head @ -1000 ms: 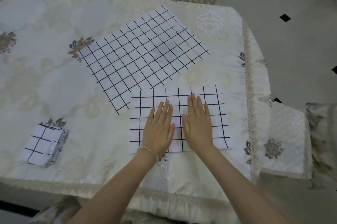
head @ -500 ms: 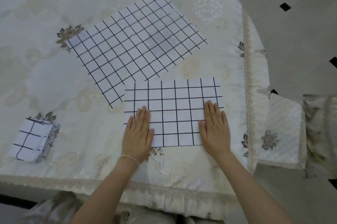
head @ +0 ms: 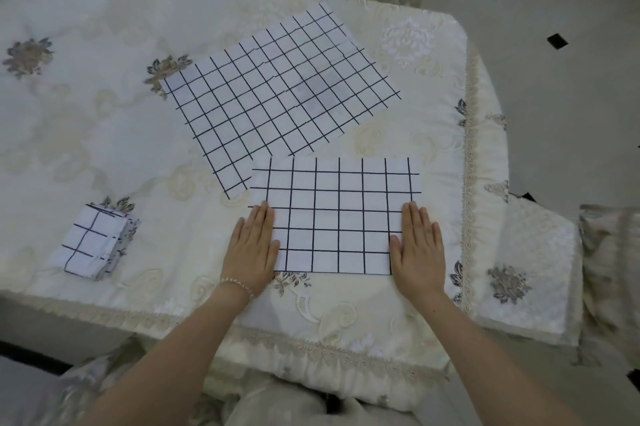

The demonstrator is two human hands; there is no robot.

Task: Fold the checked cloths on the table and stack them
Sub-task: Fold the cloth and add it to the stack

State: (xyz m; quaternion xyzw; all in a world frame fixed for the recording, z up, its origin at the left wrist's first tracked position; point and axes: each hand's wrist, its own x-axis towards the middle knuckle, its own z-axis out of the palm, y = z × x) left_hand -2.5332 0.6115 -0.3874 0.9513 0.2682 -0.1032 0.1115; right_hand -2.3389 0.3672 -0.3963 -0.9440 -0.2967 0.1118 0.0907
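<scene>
Hands flat, fingers straight: left hand [head: 252, 249] presses the folded cloth's [head: 336, 214] left edge, right hand [head: 419, 245] its right edge. Beyond them an open cloth [head: 277, 93] lies spread; far left of the left hand sits the stack [head: 98, 243].

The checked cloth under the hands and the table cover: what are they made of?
The checked cloth looks like thin, matte woven fabric, lying very flat with crisp edges; it could pass for paper. The table cover seems a glossy cream damask: sheen, woven flowers, lace trim.
</scene>
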